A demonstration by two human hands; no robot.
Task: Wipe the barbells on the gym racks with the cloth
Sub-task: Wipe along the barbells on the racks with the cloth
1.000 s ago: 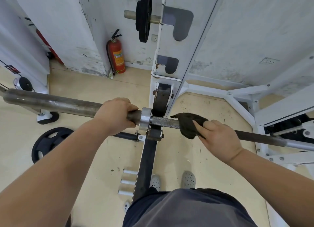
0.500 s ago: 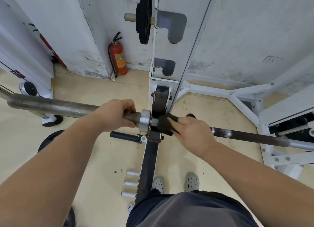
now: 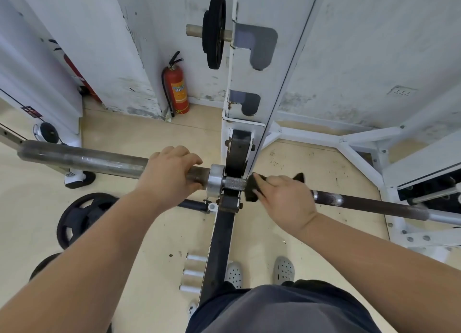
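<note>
Midway, probably: right hand [image 3: 287, 200] wrapping cloth [image 3: 251, 190] around barbell [image 3: 374, 204] near the collar, left hand [image 3: 172, 175] gripping the sleeve; shaft toward 3 o'clock remaining.

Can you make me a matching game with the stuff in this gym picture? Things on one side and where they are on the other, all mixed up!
Things:
1. cloth
2. fire extinguisher
3. left hand
4. round weight plate

Places:
A. standing on the floor by the wall
B. gripping the thick barbell sleeve
C. up high on a peg of the white rack
D. wrapped on the thin bar under the right hand

Pairs: 1-D, 2-A, 3-B, 4-C
</note>
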